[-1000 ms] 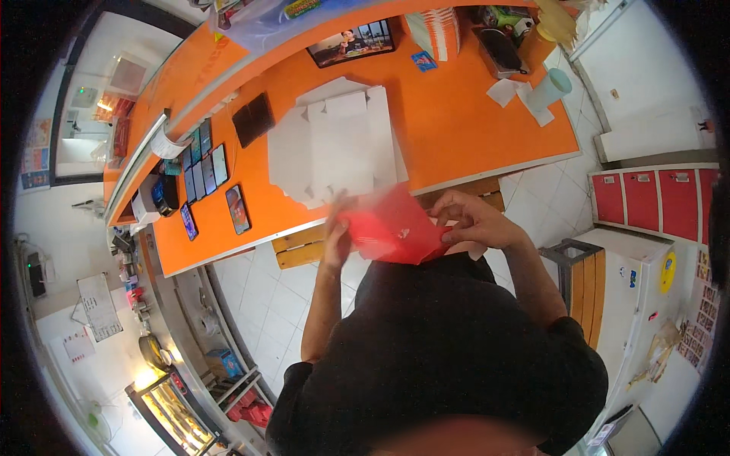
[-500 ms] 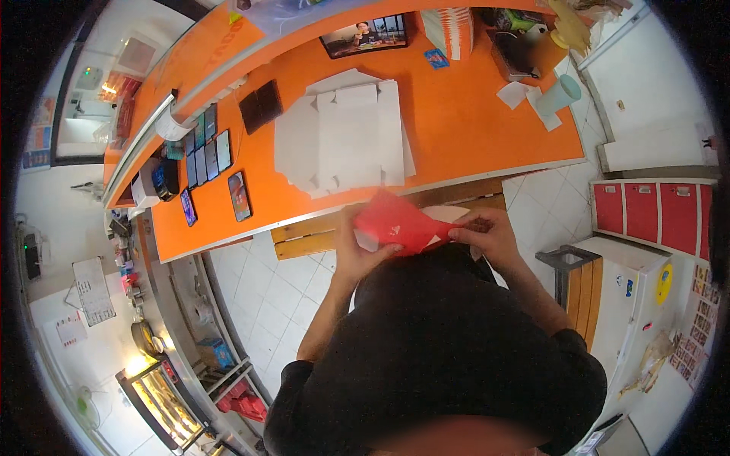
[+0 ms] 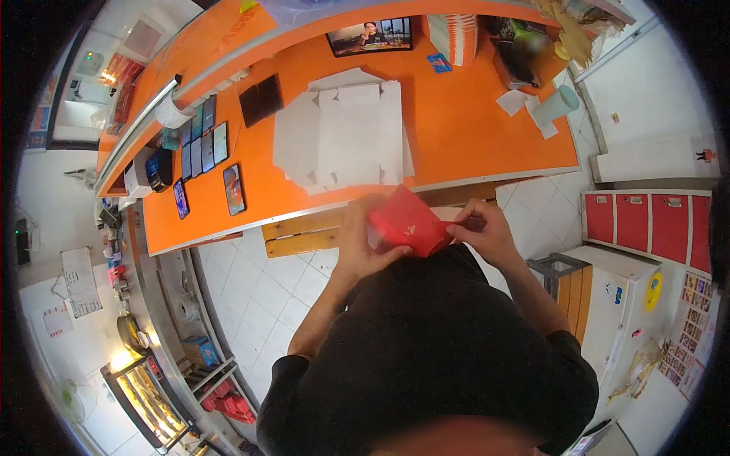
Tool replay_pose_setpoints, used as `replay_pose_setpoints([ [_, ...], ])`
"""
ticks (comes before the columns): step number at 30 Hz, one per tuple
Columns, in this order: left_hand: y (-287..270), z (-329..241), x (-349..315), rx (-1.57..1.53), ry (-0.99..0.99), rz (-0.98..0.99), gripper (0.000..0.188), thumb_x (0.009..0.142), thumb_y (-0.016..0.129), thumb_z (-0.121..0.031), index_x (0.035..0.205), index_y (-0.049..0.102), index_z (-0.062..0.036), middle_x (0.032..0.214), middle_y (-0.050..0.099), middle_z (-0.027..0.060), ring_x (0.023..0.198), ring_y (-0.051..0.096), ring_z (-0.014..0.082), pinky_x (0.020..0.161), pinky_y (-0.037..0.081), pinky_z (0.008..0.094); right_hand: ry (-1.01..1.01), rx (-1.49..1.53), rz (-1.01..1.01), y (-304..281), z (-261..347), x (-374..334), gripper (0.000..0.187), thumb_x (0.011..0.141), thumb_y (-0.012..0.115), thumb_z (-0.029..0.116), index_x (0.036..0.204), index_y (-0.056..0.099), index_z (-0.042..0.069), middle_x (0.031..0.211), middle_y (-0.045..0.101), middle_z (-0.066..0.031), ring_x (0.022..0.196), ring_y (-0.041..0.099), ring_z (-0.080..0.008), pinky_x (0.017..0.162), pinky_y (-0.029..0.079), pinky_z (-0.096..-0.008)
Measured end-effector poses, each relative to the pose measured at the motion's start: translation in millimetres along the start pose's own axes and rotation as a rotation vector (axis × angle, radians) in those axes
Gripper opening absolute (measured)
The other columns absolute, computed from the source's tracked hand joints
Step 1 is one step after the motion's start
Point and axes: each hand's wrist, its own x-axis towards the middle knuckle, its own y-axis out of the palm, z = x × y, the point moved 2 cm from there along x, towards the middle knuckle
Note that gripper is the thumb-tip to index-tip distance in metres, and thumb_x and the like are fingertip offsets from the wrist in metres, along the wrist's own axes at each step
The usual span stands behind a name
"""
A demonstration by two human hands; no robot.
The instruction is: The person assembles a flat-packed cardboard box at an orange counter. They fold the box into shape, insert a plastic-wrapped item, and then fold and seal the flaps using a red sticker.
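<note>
A partly folded red carton (image 3: 411,220) with a pale inside is held above my lap, close to the table's front edge. My left hand (image 3: 363,247) is closed on its left side, with the thumb along the lower edge and the fingers behind it. At the right corner my right hand (image 3: 488,230) pinches the carton's edge between thumb and fingers. Beyond it, several flat white die-cut card sheets (image 3: 357,137) lie in a loose stack on the orange table (image 3: 471,129).
Several phones (image 3: 201,148) lie at the table's left, near a dark flat folder-like object (image 3: 261,100). At the back stands a tablet (image 3: 370,38) playing video. A pale green cup (image 3: 559,104) lies tipped at the right. A wooden bench (image 3: 304,242) sits under the front edge.
My right hand has drawn the carton's right corner together; the pale flap edge seen there before is now mostly covered by red. The left hand keeps its hold.
</note>
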Motion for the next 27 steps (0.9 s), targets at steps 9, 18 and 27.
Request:
replay_pose_setpoints([
  [9, 12, -3, 19, -0.020, 0.211, 0.161, 0.085, 0.058, 0.088, -0.039, 0.126, 0.050, -0.0048, 0.124, 0.054, 0.0164, 0.116, 0.049, 0.0386, 0.099, 0.036, 0.0493, -0.060, -0.419, 0.232, 11, 32, 18, 0.013, 0.081, 0.074, 0.001, 0.086, 0.062, 0.000, 0.078, 0.067, -0.0062, 0.068, 0.063, -0.0120, 0.062, 0.052, -0.0269],
  [18, 24, 28, 15, -0.267, 0.152, 0.258, 0.085, 0.065, 0.080, -0.027, 0.135, 0.039, -0.0031, 0.131, 0.047, 0.0196, 0.123, 0.045, 0.0378, 0.104, 0.034, 0.0477, 0.157, 0.080, 0.481, 6, 16, 47, 0.019, 0.078, 0.075, -0.002, 0.096, 0.069, -0.003, 0.083, 0.071, -0.0104, 0.073, 0.066, -0.0142, 0.067, 0.055, -0.0282],
  [27, 40, 26, 13, -0.511, -0.035, 0.389, 0.088, 0.075, 0.064, -0.020, 0.148, 0.019, 0.0006, 0.143, 0.034, 0.0227, 0.136, 0.033, 0.0342, 0.113, 0.024, 0.0451, 0.101, -0.010, 0.661, 16, -6, 53, 0.026, 0.080, 0.077, 0.008, 0.100, 0.067, -0.004, 0.090, 0.071, -0.0117, 0.077, 0.069, -0.0182, 0.077, 0.058, -0.0337],
])
